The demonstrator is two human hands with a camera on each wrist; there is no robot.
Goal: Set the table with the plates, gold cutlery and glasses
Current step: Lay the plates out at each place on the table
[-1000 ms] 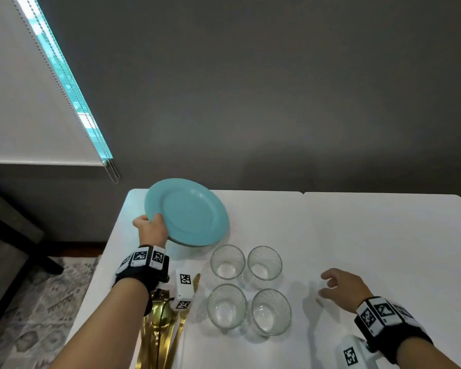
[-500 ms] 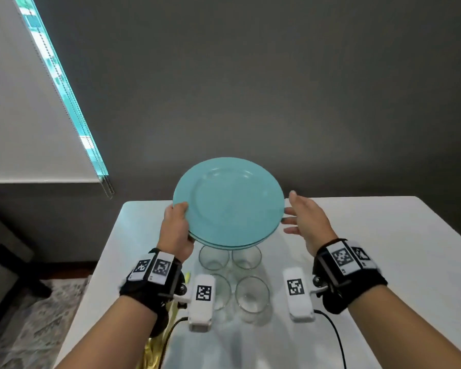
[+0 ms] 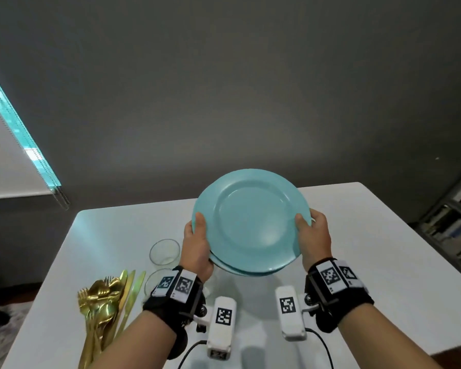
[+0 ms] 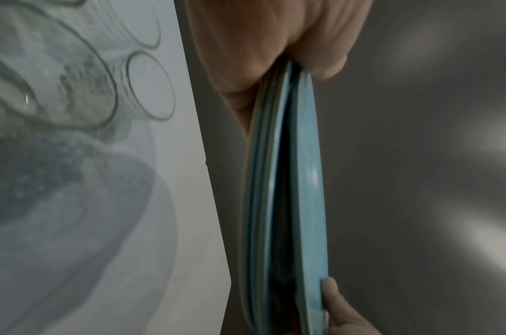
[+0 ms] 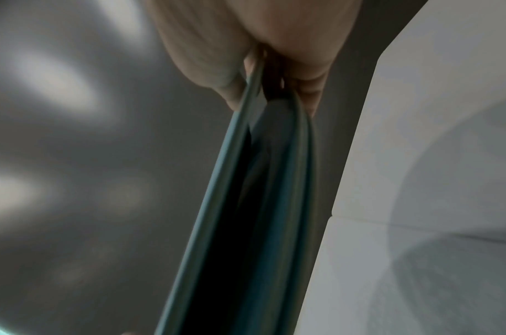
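A stack of teal plates (image 3: 250,222) hangs in the air above the white table (image 3: 370,235), tilted toward me. My left hand (image 3: 197,243) grips the stack's left rim, thumb on top. My right hand (image 3: 313,235) grips the right rim, thumb on the top plate. In the left wrist view the stacked plates (image 4: 289,204) show edge-on with a gap under the top one; the right wrist view shows the plates (image 5: 246,204) the same way. Clear glasses (image 3: 165,252) stand on the table, partly hidden behind my left hand. Gold cutlery (image 3: 104,302) lies in a pile at the front left.
A dark grey wall rises behind the table. A window blind (image 3: 11,155) hangs at the left and shelving (image 3: 453,230) stands at the right. The right half of the table is bare white surface.
My left hand lifted the plates off the table's far left and carried them right and up. My right hand rose from the table and took hold of the right rim.
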